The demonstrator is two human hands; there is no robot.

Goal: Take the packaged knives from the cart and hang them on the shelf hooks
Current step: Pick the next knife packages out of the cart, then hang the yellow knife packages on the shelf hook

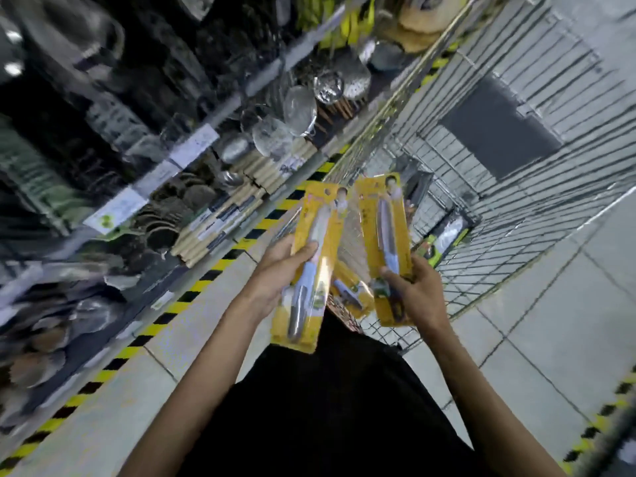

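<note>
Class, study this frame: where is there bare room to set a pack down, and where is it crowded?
Bare: floor tiles between the hazard stripe and the person's legs; the cart's wire bottom beside the dark panel. Crowded: the strainer shelves, and the cart's near corner, where spare packs lie below the knife packs the left hand and right hand hold.

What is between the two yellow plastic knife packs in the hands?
In the head view, a third yellow knife pack shows low in the gap between the left-hand pack and right-hand pack, with the silver wire cart behind.
</note>
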